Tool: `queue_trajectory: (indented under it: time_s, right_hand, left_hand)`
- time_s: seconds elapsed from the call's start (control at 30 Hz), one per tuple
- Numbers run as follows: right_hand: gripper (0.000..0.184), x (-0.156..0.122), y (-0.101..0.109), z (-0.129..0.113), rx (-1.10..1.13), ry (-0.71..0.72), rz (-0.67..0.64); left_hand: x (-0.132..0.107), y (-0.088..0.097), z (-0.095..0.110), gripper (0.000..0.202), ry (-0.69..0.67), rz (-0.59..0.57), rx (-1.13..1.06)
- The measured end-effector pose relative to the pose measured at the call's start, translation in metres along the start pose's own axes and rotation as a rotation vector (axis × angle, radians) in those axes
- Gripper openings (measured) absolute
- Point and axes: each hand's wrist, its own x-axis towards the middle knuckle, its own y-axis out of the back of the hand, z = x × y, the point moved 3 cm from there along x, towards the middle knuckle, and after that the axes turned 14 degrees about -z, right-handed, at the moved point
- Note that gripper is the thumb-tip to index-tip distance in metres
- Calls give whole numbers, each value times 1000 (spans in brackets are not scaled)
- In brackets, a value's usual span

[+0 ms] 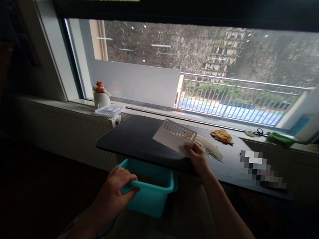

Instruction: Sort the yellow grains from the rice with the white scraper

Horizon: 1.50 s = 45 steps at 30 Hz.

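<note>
My left hand [115,188] is closed over the near left rim of a teal plastic bin [148,201], thumb outside. Brownish loose material [150,180] lies inside the bin, too dark to identify. Above the front half of the dark tabletop [135,134], my right hand [199,159] pinches the near right corner of a flat pale sheet [170,137]. A row of slots and small holes runs along the sheet's far side. Just right of it, a spread heap of whitish grains [211,148] rests on the table, partly hidden by the sheet and hand.
A crumpled yellow-orange cloth or bag [222,135] lies at the table's back. Clear plastic box [109,110] and white jar with orange top [102,96] stand at the left sill. Scissors [259,132] and green cloth [281,139] lie on the right sill. A blurred-out patch covers the table's right.
</note>
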Motion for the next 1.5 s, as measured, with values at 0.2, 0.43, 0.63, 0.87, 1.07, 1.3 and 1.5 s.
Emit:
queue_trajectory:
  time_s: [0.2, 0.43, 0.63, 0.87, 1.07, 1.3, 1.5]
  right_hand:
    - [39, 20, -2, 13, -183, 45, 185]
    - [25, 20, -4, 13, -291, 62, 163]
    - [26, 18, -4, 13, -281, 50, 158]
    - [24, 16, -3, 14, -275, 37, 175]
    - [25, 15, -1, 13, -288, 27, 180]
    - [28, 14, -1, 12, -292, 23, 176]
    - [29, 14, -3, 11, -265, 20, 151]
  left_hand:
    - [3, -4, 2, 6, -19, 8, -8]
    - [3, -4, 2, 7, -25, 12, -13]
    - [3, -5, 1, 9, -30, 19, -18]
    - [4, -4, 4, 6, -7, 6, -25]
    - [6, -3, 6, 2, 4, -11, -22]
    - [6, -4, 4, 3, 15, -22, -29]
    - [6, -4, 4, 4, 12, -26, -39]
